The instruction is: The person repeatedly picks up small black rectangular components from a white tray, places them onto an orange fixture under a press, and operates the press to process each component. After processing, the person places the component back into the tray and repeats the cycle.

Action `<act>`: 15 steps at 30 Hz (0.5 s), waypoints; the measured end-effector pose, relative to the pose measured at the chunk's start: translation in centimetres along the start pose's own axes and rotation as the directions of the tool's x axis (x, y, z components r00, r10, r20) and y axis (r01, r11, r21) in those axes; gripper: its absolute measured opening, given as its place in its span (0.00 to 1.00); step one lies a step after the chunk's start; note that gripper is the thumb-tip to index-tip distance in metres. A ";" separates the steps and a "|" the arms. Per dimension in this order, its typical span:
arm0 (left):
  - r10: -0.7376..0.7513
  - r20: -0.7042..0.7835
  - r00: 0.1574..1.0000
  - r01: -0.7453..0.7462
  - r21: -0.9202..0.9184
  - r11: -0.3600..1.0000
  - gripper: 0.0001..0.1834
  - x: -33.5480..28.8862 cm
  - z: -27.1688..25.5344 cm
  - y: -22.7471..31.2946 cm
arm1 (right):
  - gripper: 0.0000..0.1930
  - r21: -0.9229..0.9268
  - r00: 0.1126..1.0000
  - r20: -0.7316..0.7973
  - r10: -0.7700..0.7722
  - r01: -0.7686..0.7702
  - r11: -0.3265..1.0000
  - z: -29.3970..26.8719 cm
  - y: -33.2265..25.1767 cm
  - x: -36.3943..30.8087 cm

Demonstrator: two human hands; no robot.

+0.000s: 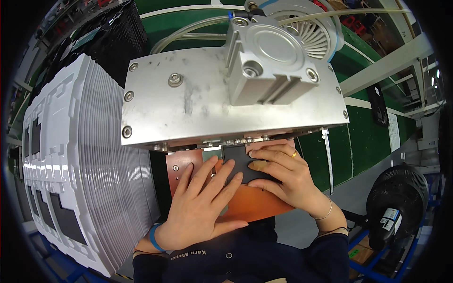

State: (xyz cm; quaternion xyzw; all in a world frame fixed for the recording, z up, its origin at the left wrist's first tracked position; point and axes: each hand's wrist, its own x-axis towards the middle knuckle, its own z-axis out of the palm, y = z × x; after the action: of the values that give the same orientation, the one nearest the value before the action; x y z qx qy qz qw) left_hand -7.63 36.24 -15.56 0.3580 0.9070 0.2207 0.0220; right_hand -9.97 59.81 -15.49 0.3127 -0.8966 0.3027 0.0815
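A dark grey flat piece [237, 160] lies at the front opening of a metal press [203, 101], its far edge hidden under the press. My right hand [292, 177] grips the piece's right side, fingers bent over the top and thumb at the near edge. My left hand [196, 214] is open, fingers spread, its fingertips over the copper-coloured base plate [175, 160] and by the piece's left edge. An orange curved surface [257, 203] shows below the piece, between my hands. What lies under my left palm is hidden.
A tall stack of white plastic trays [101, 155] stands at the left, dark grey pieces in the front one. An air cylinder [276, 52] with hoses tops the press. Behind is a white fan [321, 40]; a black fan [398, 193] stands right. Black crates [111, 35] are far left.
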 end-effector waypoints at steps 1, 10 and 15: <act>-0.005 0.000 1.000 0.005 0.004 1.000 0.42 -0.1 0.0 0.0 | 0.17 0.008 1.000 0.004 0.006 -0.006 1.000 0.0 0.0 0.0; -0.030 0.036 0.999 0.030 -0.005 1.000 0.41 0.0 0.1 0.1 | 0.16 0.014 1.000 0.013 0.028 -0.029 0.999 0.1 0.1 0.0; -0.040 0.045 0.998 0.042 -0.028 0.999 0.41 0.0 0.2 0.1 | 0.16 -0.021 0.999 0.011 0.041 -0.041 0.999 0.1 0.0 -0.1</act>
State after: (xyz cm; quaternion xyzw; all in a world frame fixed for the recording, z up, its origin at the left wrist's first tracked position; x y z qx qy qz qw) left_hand -7.50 36.35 -15.70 0.3438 0.9101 0.2253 0.0517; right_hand -9.90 59.76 -15.56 0.2950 -0.9064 0.2933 0.0734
